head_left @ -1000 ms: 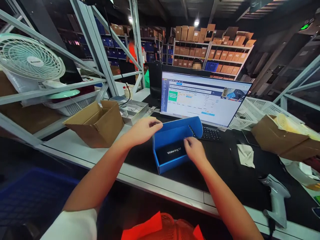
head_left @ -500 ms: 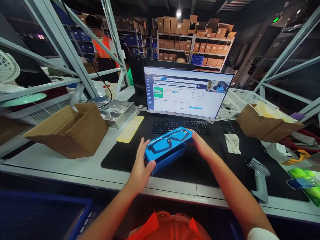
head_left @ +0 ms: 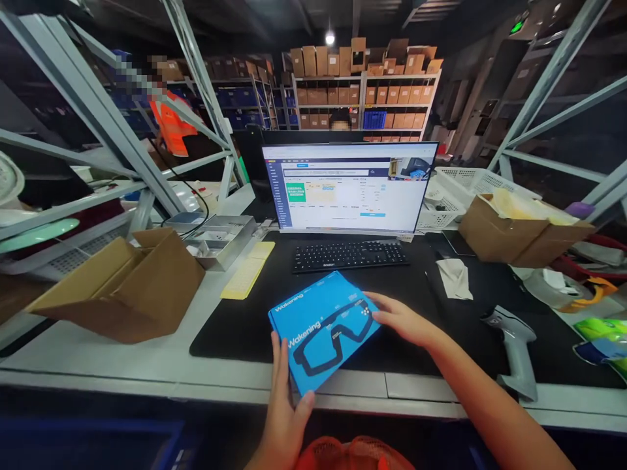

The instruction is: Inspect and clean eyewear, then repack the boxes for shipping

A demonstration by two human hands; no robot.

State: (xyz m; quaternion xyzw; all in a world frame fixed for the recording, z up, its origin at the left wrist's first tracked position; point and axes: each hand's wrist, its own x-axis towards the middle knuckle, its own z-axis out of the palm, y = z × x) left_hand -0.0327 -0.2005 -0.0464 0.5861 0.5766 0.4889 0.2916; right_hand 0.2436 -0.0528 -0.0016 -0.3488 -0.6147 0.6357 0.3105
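Observation:
A blue box [head_left: 327,329] printed with a goggle picture and the word "Wakening" is held between my two hands above the black desk mat [head_left: 235,326]. At its near left corner my left hand [head_left: 287,405] grips, thumb at the front edge and fingers along the left side. My right hand [head_left: 399,318] holds the right end, fingers over the top edge. Behind the box lie a black keyboard [head_left: 350,255] and a lit monitor [head_left: 337,209]. The undersides of the box and some fingertips are hidden.
An open cardboard box [head_left: 161,287] and a yellow pad [head_left: 248,271] stand left. On the right are a barcode scanner [head_left: 514,352], a crumpled cloth [head_left: 454,277], a second carton [head_left: 504,228] and white baskets [head_left: 470,179]. Metal struts [head_left: 108,111] frame the desk; a person in an orange vest [head_left: 171,124] is beyond.
The blue box has come nearer to me and tilted, so its top face and another printed side show. Both hands moved with it, and the view has shifted slightly.

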